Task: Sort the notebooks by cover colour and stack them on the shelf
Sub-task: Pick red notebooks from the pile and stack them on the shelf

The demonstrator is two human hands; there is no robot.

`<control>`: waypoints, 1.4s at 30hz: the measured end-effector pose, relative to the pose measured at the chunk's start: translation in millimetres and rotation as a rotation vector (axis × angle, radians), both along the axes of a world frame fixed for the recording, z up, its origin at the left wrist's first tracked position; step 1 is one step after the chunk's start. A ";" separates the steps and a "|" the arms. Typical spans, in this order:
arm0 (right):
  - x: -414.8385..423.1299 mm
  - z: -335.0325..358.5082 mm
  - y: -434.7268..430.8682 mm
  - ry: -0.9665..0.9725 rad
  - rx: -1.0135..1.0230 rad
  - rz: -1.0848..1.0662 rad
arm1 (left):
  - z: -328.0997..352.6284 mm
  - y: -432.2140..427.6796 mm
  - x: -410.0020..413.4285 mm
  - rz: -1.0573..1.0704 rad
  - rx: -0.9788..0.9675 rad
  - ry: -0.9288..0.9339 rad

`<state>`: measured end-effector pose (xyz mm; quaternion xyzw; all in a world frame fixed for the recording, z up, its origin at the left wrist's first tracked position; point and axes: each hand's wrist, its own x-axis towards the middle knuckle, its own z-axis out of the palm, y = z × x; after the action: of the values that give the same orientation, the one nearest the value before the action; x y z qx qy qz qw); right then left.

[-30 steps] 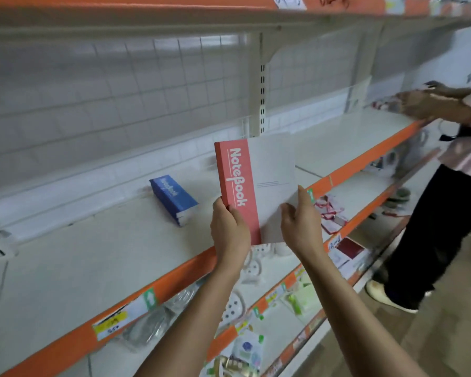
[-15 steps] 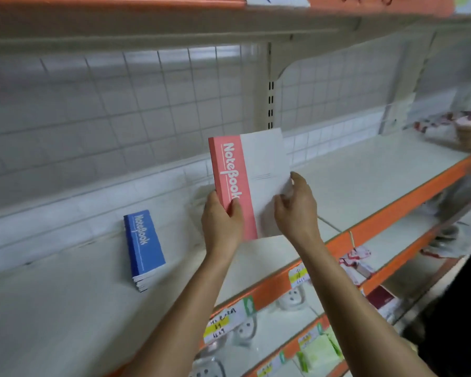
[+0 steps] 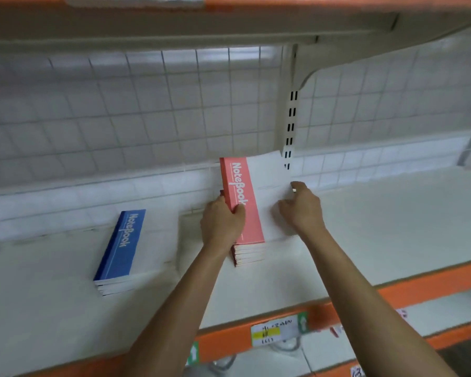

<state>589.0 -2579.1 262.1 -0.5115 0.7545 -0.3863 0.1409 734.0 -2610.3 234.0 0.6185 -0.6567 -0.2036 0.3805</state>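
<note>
the red notebook (image 3: 239, 183) lies on the red pile (image 3: 249, 254) on the shelf (image 3: 365, 240), right of the blue pile (image 3: 121, 246). the left grip (image 3: 223, 221) clasps its spine edge, thumb on top; the right grip (image 3: 302, 208) holds its white right edge.

"NoteBook" on red notebook (image 3: 242, 186), blue notebook (image 3: 123, 243)
</note>
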 end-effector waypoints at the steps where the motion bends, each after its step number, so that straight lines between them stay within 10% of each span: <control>1: -2.9 -2.3 -3.8 0.004 0.017 0.018 | -1.7 -1.9 -0.7 0.005 0.016 -0.025; 14: -17.8 -33.1 -30.3 0.100 0.307 0.126 | -19.9 -14.0 -5.4 0.116 0.195 -0.137; 35: -35.6 -38.5 -18.9 -0.154 0.081 0.250 | -27.9 -5.5 -14.4 -0.059 0.244 0.197; 42: -34.9 -44.6 1.3 -0.004 0.206 0.539 | -38.8 3.6 3.9 -0.304 0.243 -0.148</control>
<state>554.1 -2577.8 217.6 -0.6757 0.6264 -0.2573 0.2914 737.8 -2606.7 195.3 0.5668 -0.7394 -0.2902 0.2187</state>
